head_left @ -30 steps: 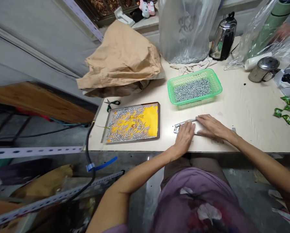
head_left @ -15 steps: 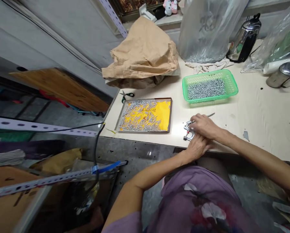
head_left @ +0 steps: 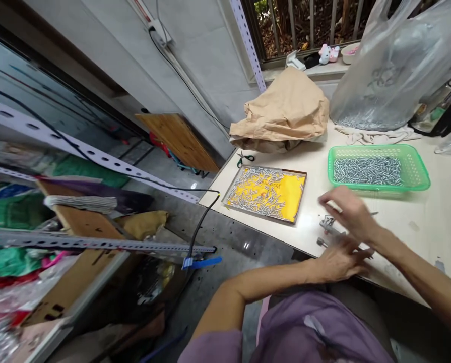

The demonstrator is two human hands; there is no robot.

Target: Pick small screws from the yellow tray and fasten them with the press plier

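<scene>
My left hand [head_left: 342,259] lies at the table's near edge, closed round a small metal clamp-like fixture [head_left: 326,225] with a round knob on a rod. Much of the fixture is hidden under my hands. Raised just above it is my right hand [head_left: 348,212], thumb and forefinger curled together; blur hides anything between them. To the left sits a shallow box [head_left: 300,201] lined in yellow, with many small metal pins [head_left: 253,201] scattered in it. Beyond my hands stands a green plastic basket [head_left: 417,171] holding a heap of similar pins [head_left: 367,170].
Green-handled scissors [head_left: 245,159] lie behind the box. A brown paper bag [head_left: 281,111], a large clear plastic bag [head_left: 384,85] and a kettle [head_left: 450,108] stand along the back. A black cable [head_left: 200,224] hangs by the table's left corner.
The view has swung left, so the table's things appear further right. My right hand has lifted off the fixture and my left hand, its fingers now curled.
</scene>
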